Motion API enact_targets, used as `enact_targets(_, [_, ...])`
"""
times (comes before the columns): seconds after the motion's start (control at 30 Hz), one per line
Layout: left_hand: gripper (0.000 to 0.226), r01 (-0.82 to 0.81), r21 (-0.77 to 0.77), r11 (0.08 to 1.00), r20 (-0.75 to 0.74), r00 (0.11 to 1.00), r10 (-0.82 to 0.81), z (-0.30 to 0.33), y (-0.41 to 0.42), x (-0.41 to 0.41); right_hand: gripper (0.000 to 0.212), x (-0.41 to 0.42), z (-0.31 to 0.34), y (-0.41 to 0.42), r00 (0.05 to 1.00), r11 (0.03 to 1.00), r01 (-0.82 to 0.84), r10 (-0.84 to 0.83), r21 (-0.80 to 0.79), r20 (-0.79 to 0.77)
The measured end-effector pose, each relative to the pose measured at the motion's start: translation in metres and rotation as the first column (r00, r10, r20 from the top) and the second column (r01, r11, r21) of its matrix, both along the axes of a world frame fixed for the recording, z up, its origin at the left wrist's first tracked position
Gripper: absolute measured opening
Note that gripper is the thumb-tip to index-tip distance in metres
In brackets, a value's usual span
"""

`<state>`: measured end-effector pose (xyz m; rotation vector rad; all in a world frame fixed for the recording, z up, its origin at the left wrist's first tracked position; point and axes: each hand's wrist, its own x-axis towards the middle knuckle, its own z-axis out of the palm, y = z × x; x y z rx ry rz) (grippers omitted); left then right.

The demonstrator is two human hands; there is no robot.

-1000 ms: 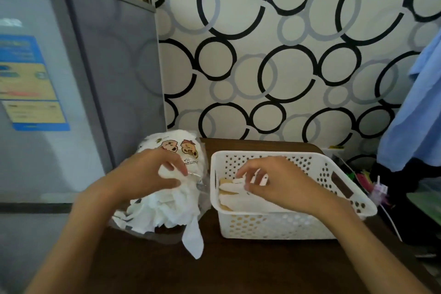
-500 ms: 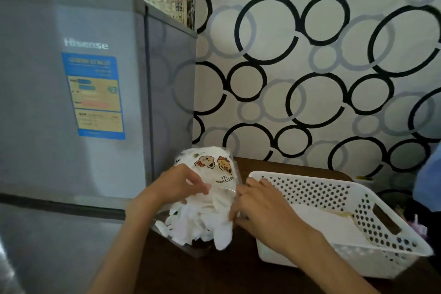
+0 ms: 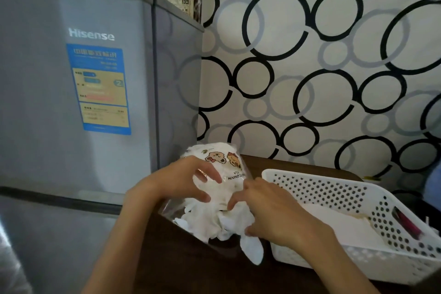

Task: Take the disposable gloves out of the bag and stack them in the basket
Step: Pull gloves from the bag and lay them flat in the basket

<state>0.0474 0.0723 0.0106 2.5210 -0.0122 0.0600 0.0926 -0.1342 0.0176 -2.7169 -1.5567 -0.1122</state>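
Bag: a clear plastic bag [image 3: 224,169] printed with two cartoon bear faces is seen on the dark table [image 3: 186,262], at about 11 o'clock from the basket. Its long axis runs from 12 o'clock, the closed printed end, to 6 o'clock, the open mouth, which is pointed toward the wearer.
Writing on bag: "AFTERNOON TEA" is read upside down beneath the bears.
Disposable gloves: a crumpled white bundle of disposable gloves [image 3: 205,222] is spilled from the bag's mouth; one glove finger [image 3: 253,250] is hung down toward 6 o'clock over the table.
Left hand: the left hand [image 3: 181,184] is laid on the bag's 9 o'clock side, its fingers [image 3: 210,172] curled round the plastic and gripping it.
Right hand: the right hand [image 3: 269,210] is set at the bag's 3 o'clock side, its fingers [image 3: 235,200] curled into the glove bundle and pinching it.
Basket: a white perforated basket [image 3: 322,188] is stood on the table at 3 o'clock from the bag, just beside it; a flat white layer [image 3: 346,227] is seen inside, though single gloves cannot be told apart.
Fridge: a grey fridge [image 3: 47,102] is stood at 9 o'clock, marked "Hisense"; a blue and yellow label [image 3: 100,88] bears a "2", the rest being too blurred to read.
Wall: wallpaper [image 3: 322,67] of black and grey rings is seen at 12 o'clock.
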Motion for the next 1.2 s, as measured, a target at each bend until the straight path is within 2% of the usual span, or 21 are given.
enact_targets(0.07, [0.03,-0.018,0.011,1.0,0.08,0.997,0.017,0.007,0.004,-0.006,0.032,0.002,-0.007,0.003,0.999,0.998,0.03,-0.032,0.053,0.026])
enact_targets(0.13, [0.026,-0.017,0.035,0.999,0.105,0.994,0.013,0.011,0.004,-0.01,0.022,0.005,-0.012,0.007,0.998,0.977,0.066,-0.064,0.204,-0.015])
enact_targets(0.2, [0.028,0.037,0.055,0.998,0.025,0.999,-0.038,0.014,0.003,-0.013,0.019,0.01,-0.012,0.009,0.978,0.923,0.157,-0.097,0.351,-0.182])
enact_targets(0.3, [0.035,0.101,-0.01,0.995,-0.046,0.994,-0.101,0.013,-0.003,-0.012,0.015,0.017,-0.01,0.008,0.899,0.805,0.304,-0.064,0.51,-0.434])
enact_targets(0.37, [0.032,0.091,-0.054,0.994,-0.004,0.996,-0.091,0.008,-0.007,-0.008,0.016,0.019,-0.01,0.007,0.86,0.771,0.334,-0.014,0.542,-0.509])
enact_targets(0.5, [0.009,0.052,-0.176,0.983,0.112,0.993,-0.033,0.005,-0.016,-0.001,0.027,0.018,-0.011,0.009,0.821,0.765,0.369,-0.002,0.528,-0.571])
enact_targets(0.6, [0.012,-0.001,-0.358,0.934,0.197,0.977,0.076,0.012,-0.024,0.0,0.019,0.016,-0.007,0.008,0.759,0.719,0.424,0.05,0.551,-0.65])
enact_targets(0.67, [0.011,-0.051,-0.424,0.904,0.24,0.957,0.166,0.017,-0.027,-0.001,0.035,0.017,-0.007,0.006,0.701,0.706,0.456,0.091,0.543,-0.708])
enact_targets(0.7, [0.01,-0.085,-0.448,0.89,0.256,0.942,0.219,0.018,-0.027,0.0,0.04,0.018,-0.007,0.005,0.707,0.711,0.445,0.094,0.544,-0.701])
enact_targets(0.77, [0.009,-0.142,-0.48,0.865,0.271,0.914,0.301,0.019,-0.027,0.0,0.026,0.02,-0.004,0.001,0.755,0.727,0.403,0.078,0.555,-0.651])
enact_targets(0.83, [0.01,-0.193,-0.518,0.833,0.269,0.888,0.373,0.018,-0.025,0.0,0.017,0.024,-0.004,-0.003,0.742,0.724,0.413,0.084,0.553,-0.665])
enact_targets(0.9, [0.009,-0.244,-0.536,0.808,0.248,0.87,0.427,0.017,-0.024,-0.002,0.021,0.028,-0.003,-0.007,0.677,0.692,0.484,0.092,0.535,-0.73])
enact_targets(1.0, [0.011,-0.289,-0.526,0.8,0.228,0.859,0.46,0.02,-0.026,-0.004,0.031,0.031,0.004,-0.015,0.665,0.668,0.483,0.142,0.566,-0.734])
enact_targets(1.1, [0.01,-0.248,-0.537,0.806,0.246,0.868,0.431,0.027,-0.038,-0.002,0.092,0.02,0.01,-0.015,0.635,0.795,0.368,0.164,0.482,-0.755])
enact_targets(1.17, [0.01,-0.154,-0.593,0.79,0.24,0.903,0.356,0.032,-0.05,-0.004,0.102,0.01,0.006,-0.007,0.735,0.81,0.319,0.117,0.492,-0.668])
enact_targets(1.2, [0.011,-0.116,-0.61,0.784,0.233,0.919,0.318,0.035,-0.054,-0.006,0.089,0.009,0.003,-0.004,0.79,0.755,0.33,0.108,0.567,-0.604])
